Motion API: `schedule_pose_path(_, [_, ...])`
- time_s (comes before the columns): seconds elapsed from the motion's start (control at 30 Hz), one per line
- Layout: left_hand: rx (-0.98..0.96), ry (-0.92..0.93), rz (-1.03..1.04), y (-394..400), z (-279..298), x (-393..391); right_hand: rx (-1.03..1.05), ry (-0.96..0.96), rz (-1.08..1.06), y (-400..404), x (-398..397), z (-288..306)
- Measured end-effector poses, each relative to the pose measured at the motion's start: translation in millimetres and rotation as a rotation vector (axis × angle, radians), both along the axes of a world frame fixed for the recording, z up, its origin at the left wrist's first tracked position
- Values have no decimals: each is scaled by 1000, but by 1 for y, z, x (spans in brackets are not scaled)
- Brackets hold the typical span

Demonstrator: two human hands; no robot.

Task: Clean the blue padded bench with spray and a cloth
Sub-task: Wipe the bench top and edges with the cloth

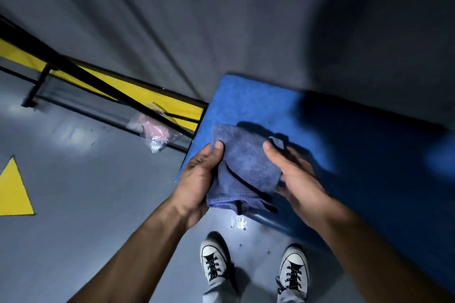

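The blue padded bench runs from the centre toward the right, its right part in deep shadow. Over its left end I hold a folded grey-blue cloth between both hands. My left hand grips the cloth's left edge, thumb on top. My right hand holds its right edge, thumb lying across the top and fingers underneath. No spray bottle is in view.
A black metal frame with a yellow panel slants away at the left. A clear plastic bag with something pink lies at its foot. My two white sneakers stand on the grey floor, which bears a yellow triangle.
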State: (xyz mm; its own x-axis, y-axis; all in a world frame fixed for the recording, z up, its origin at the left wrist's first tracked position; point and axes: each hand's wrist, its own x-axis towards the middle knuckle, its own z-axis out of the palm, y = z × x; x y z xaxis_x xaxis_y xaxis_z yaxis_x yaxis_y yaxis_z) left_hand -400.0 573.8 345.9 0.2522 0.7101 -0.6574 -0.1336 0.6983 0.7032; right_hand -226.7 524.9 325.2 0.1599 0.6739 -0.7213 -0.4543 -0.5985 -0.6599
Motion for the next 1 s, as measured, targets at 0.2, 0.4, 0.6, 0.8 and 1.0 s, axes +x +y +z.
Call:
schedule_pose_path(0.2, [452, 530, -161, 54, -45, -44, 161, -327, -6, 30, -42, -38])
schedule_pose_path(0.4, [631, 965, -412, 69, -116, -75, 123, -928, 91, 41, -83, -85])
schedule_pose_path(0.6, [548, 872, -281, 75, -107, -80, 99, -1423, 257, 28, -95, -65])
schedule_pose_path(0.8, [261, 526, -45, 109, -107, -52, 208, -1529, 616, 24, -160, -94])
schedule_pose_path(1.0, [110, 335, 16, 103, -121, -63, 172, -1556, 606, 19, -189, -109])
